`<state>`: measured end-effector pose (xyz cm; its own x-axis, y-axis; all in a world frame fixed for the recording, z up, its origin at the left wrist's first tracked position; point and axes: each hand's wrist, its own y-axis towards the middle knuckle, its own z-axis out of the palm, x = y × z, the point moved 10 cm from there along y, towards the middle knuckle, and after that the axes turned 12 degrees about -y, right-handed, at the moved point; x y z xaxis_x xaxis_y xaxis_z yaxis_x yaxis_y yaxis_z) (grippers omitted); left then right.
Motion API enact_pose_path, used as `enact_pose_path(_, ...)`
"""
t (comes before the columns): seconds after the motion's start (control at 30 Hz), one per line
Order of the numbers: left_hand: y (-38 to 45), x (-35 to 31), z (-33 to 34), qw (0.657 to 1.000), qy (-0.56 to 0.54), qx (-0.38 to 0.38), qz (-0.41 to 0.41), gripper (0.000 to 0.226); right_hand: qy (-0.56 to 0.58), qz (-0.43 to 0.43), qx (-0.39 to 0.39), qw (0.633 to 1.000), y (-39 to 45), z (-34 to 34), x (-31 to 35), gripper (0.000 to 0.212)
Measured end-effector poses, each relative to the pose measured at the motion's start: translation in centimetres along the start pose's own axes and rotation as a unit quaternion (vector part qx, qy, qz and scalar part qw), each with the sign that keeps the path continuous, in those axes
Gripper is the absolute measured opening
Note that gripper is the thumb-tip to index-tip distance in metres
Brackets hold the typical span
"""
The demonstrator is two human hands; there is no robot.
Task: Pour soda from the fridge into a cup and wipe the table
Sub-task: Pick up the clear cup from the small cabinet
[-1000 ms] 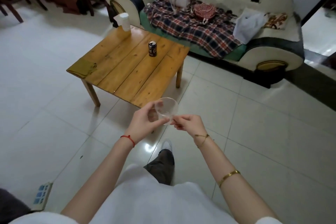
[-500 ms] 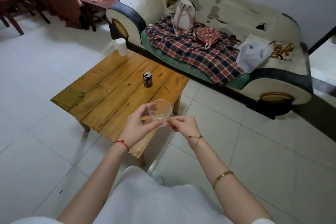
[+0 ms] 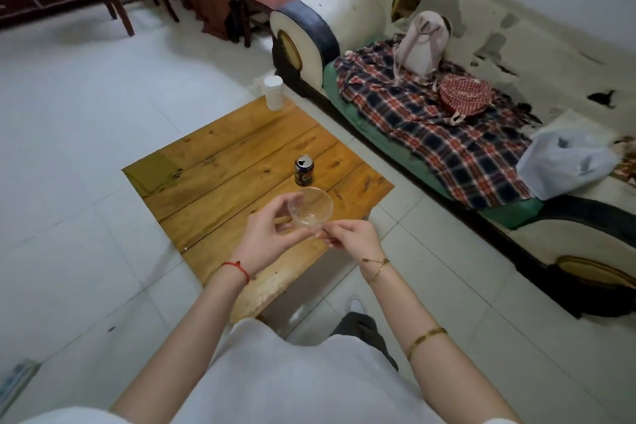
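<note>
A clear plastic cup (image 3: 311, 209) is held above the near end of the low wooden table (image 3: 241, 165). My left hand (image 3: 266, 239) cradles its side and base. My right hand (image 3: 352, 239) pinches it from the right near the bottom. The cup looks empty. A dark soda can (image 3: 304, 170) stands upright on the table just beyond the cup, its top opened. A yellow-green cloth (image 3: 153, 170) lies flat on the table's left corner.
A white lidded jar (image 3: 274, 92) stands on the table's far corner. A worn sofa (image 3: 516, 148) with a plaid blanket, two bags and a plastic bag runs along the right. Wooden chairs stand at the back left. White tiled floor surrounds the table.
I have walked up to the table: it now lies directly under my hands. Both hands kept hold of the cup throughout.
</note>
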<state>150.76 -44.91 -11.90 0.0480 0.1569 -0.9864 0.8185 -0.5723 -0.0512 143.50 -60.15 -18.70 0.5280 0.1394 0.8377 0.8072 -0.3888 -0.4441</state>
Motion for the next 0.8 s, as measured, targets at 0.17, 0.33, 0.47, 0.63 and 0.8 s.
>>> enact_pose_path(0.17, 2.2, -0.1, 1.8, 0.993, -0.035, -0.109, -0.027, 0.068, -0.057, -0.031, 0.089, 0.994, 4.8, -2.7, 2.2, 0.015)
enact_pose_path(0.33, 3.0, -0.2, 3.9, 0.972, -0.083, -0.214, -0.046, 0.080, -0.105, -0.054, 0.164, 0.979, 8.4, -4.4, 3.7, 0.016)
enact_pose_path(0.47, 3.1, 0.0, 4.9, 0.952, -0.089, -0.288, -0.049, 0.079, -0.126, -0.061, 0.218, 0.966, 10.5, -4.3, 4.0, 0.018)
enact_pose_path(0.63, 3.2, 0.6, 4.6, 0.934, -0.090, -0.339, -0.074, 0.084, -0.132, -0.057, 0.262, 0.954, 12.5, -2.5, 3.9, 0.018)
enact_pose_path(0.8, 4.0, 1.7, 2.7, 0.920, -0.088, -0.369, -0.097, 0.076, -0.121, -0.035, 0.294, 0.947, 14.4, 0.1, 3.2, 0.023)
